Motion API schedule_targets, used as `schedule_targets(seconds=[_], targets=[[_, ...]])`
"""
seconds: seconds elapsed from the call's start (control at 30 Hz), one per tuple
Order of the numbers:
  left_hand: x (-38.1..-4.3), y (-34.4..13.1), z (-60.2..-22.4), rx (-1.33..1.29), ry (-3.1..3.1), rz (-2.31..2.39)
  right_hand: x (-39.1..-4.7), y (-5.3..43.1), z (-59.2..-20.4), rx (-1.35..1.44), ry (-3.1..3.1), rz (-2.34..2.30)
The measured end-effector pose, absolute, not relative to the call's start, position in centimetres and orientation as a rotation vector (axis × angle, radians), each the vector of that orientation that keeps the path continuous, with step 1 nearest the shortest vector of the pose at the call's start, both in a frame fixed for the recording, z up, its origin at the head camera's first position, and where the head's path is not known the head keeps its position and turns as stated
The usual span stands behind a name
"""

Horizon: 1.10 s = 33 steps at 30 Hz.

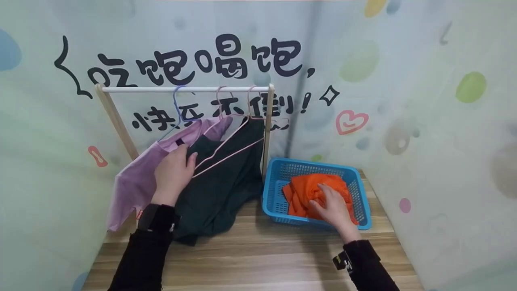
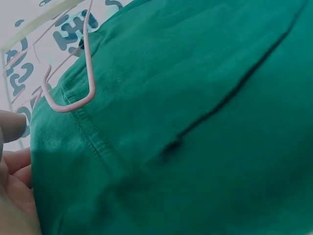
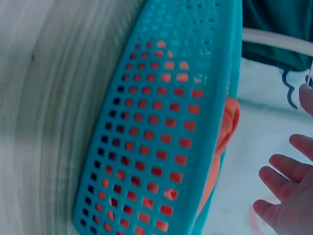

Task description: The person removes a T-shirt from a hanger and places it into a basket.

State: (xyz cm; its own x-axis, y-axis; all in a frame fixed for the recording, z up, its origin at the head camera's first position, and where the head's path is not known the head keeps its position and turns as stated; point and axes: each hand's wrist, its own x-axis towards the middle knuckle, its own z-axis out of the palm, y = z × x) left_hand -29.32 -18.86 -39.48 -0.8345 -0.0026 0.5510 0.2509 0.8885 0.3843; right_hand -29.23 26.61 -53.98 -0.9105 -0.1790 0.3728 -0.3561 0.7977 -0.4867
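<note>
My left hand [image 1: 173,169] is at the left edge of a dark green garment [image 1: 226,178], which hangs tilted on a pink hanger [image 1: 218,150]. In the left wrist view the green cloth fills most of the picture; my fingers [image 2: 18,166] reach its edge, partly hidden, with the thumb apart from the cloth. Beside it hangs a lilac top [image 1: 139,178], behind my left hand. My right hand [image 1: 333,204] hovers over a crumpled orange cloth [image 1: 299,194] in a blue basket [image 1: 274,216]. Its fingers are spread and hold nothing in the right wrist view.
A rack with a white rail [image 1: 141,89] and wooden posts [image 1: 117,121] stands at the back of the wood-grain table [image 1: 250,262]. A blue hanger [image 1: 176,101] and pink hangers hook over the rail. Printed walls [image 1: 444,141] enclose the sides and back.
</note>
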Motion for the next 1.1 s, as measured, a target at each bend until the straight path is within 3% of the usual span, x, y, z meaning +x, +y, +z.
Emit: schedule_targets(seconds=[0.4, 1.1], targets=[[-30.1, -18.6, -39.1, -0.102, -2.496, -0.580, -28.8, 25.1, -54.0, 0.411, -2.698, 0.829], [-29.4, -19.1, -38.3, -0.138, -2.200, -0.483, -27.6, 22.4, -53.6, 0.772, -2.741, 0.688]])
